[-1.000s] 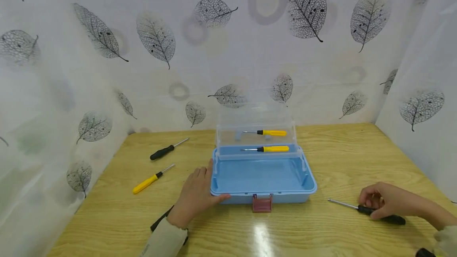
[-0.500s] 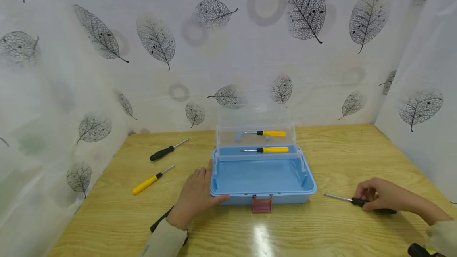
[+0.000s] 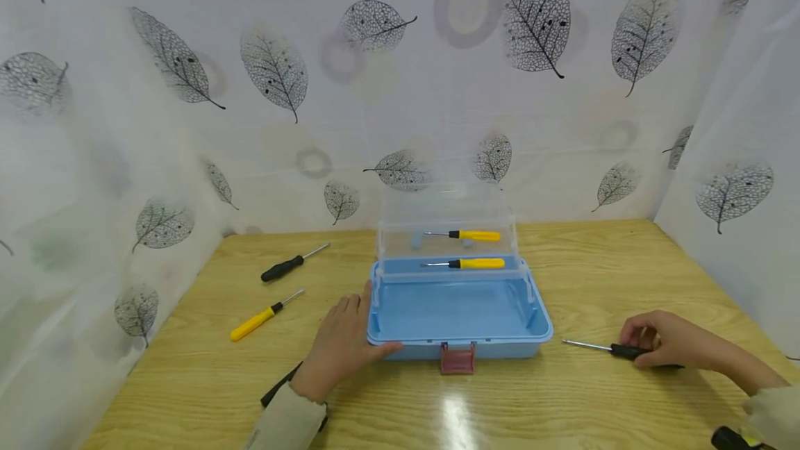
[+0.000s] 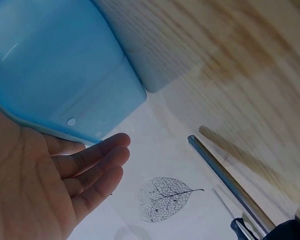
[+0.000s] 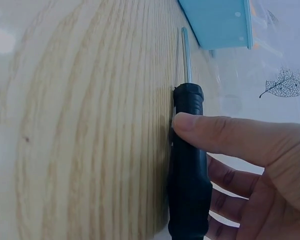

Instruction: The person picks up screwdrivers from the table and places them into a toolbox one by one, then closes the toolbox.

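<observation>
A blue toolbox [image 3: 459, 311] stands mid-table, its clear lid raised at the back. Two yellow-handled screwdrivers [image 3: 481, 264] lie at its rear, in the clear lid and tray. My left hand [image 3: 340, 339] rests against the box's left side, thumb along the front wall; the left wrist view shows fairly straight fingers [image 4: 97, 157] beside the rim. To the right of the box, my right hand [image 3: 671, 342] pinches the handle of a black screwdriver [image 5: 191, 170] between thumb and fingers. Its metal shaft points left toward the box, low over the wood.
On the left lie a black screwdriver [image 3: 282, 269] and a yellow screwdriver [image 3: 253, 323]. A black object [image 3: 279, 386] shows partly behind the left wrist. Another black-handled thing [image 3: 730, 437] sits by the right sleeve. The toolbox's reddish latch [image 3: 457, 358] hangs down in front. A leaf-print curtain [image 3: 400, 89] surrounds the wooden table.
My right hand has moved a little left with the black screwdriver, bringing its tip nearer the toolbox. My left hand keeps its place at the box.
</observation>
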The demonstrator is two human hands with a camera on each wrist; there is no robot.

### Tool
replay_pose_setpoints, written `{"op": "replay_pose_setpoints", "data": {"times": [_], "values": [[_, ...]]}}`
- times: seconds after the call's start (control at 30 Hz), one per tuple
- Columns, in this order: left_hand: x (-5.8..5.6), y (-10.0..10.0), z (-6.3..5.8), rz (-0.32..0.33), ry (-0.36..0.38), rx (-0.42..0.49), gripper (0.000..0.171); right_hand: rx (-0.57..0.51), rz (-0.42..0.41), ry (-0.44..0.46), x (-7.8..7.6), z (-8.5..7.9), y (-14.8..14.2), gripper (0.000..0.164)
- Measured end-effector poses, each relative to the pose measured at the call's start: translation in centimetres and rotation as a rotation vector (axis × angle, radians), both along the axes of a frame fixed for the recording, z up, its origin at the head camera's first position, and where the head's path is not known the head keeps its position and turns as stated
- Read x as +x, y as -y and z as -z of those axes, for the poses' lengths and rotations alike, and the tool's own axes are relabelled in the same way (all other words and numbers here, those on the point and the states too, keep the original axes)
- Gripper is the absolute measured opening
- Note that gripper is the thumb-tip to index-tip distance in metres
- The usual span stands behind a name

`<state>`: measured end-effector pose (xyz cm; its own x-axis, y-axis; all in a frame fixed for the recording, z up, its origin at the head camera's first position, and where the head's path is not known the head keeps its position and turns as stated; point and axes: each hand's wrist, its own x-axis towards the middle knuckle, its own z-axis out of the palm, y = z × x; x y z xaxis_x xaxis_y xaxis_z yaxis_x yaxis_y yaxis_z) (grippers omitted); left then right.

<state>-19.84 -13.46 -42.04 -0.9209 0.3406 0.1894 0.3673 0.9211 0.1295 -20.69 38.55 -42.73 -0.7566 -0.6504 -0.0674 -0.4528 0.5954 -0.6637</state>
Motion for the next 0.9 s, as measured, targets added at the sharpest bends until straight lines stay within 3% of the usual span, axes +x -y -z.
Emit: {"op": "replay_pose_setpoints", "data": {"times": [0.17,0.37,0.63,0.9], "values": [[-0.1,0.0,-0.1,-0.004,0.013,0.002,0.114,0.021,0.012,-0.019,0.2,0.1,-0.6,0.02],[-0.2,0.1,-0.1,0.0,0.014,-0.001,0.114,0.013,0.007,-0.104,0.5,0.7,-1.1,0.023],[-0.1,0.2,0.1,0.021,-0.008,-0.002,0.112,0.054,0.045,-0.059,0.9,0.5,-1.4,0.02],[0.0,0.1,-0.1,0.012,0.0,0.005,0.112,0.103,0.088,-0.128,0.9,0.1,-0.9,0.018]]}}
